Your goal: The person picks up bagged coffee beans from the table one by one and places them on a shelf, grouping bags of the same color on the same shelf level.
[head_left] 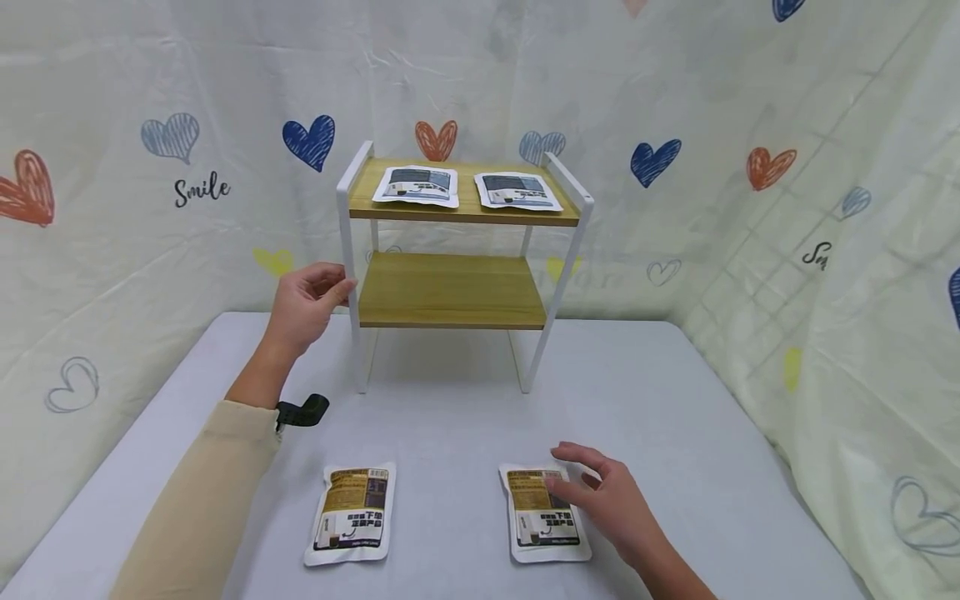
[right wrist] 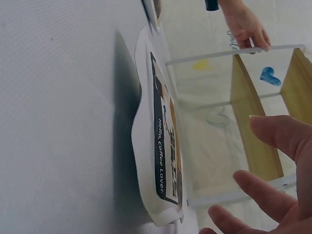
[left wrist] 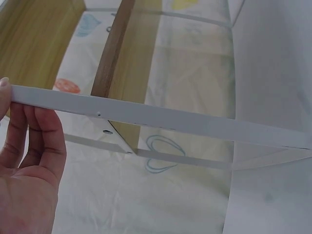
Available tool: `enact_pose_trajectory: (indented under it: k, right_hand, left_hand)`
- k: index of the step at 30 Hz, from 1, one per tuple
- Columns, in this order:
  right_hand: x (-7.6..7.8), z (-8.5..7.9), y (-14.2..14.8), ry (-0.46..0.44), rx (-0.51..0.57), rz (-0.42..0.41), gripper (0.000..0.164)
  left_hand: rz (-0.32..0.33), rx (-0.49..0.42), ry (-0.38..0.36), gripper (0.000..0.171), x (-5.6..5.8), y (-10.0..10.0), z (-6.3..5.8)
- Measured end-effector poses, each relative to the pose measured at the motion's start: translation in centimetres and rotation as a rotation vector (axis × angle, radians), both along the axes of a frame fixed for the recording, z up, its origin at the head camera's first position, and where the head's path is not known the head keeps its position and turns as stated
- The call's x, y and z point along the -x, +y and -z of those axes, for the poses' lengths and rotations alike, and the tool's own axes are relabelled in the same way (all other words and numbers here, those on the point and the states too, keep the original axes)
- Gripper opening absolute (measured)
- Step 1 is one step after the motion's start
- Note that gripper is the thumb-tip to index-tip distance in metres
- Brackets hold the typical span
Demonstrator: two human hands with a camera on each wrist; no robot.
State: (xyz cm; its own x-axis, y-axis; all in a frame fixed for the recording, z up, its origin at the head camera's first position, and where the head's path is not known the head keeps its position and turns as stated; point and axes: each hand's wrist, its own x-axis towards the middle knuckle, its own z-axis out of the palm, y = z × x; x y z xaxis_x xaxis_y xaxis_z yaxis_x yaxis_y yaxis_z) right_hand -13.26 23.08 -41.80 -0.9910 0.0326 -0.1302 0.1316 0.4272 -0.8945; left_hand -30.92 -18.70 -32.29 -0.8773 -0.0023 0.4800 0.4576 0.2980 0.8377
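My left hand (head_left: pixel 309 302) grips the white left front leg of a small two-tier shelf (head_left: pixel 453 325), thumb on one side and fingers on the other. The left wrist view shows that leg (left wrist: pixel 161 113) between thumb and fingers. Above a white coffee pouch (head_left: pixel 551 533) on the right of the table, my right hand (head_left: pixel 600 500) hovers with thumb and fingers spread. In the right wrist view the fingers stand apart beside the pouch (right wrist: pixel 155 146), holding nothing. A second coffee pouch (head_left: pixel 351 525) lies flat to the left.
Two more pouches, a left one (head_left: pixel 416 185) and a right one (head_left: pixel 517 192), lie on the shelf's upper wooden board. The lower board (head_left: pixel 453 287) shows bare wood. A white table (head_left: pixel 442 450) carries everything, with a heart-printed curtain (head_left: pixel 480 75) behind and at the sides.
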Motion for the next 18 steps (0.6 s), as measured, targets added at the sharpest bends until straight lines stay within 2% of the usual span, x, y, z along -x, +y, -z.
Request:
enact_pose_trajectory:
  k: [6, 18]
  right_hand:
    - [-0.35, 0.1, 0.2, -0.034, -0.104, -0.011, 0.056]
    - [-0.97, 0.48, -0.14, -0.085, -0.172, 0.003, 0.059]
  left_hand:
    - [0.005, 0.0, -0.001, 0.035, 0.09, -0.1, 0.04]
    - [0.014, 0.007, 0.002, 0.035, 0.08, -0.09, -0.06]
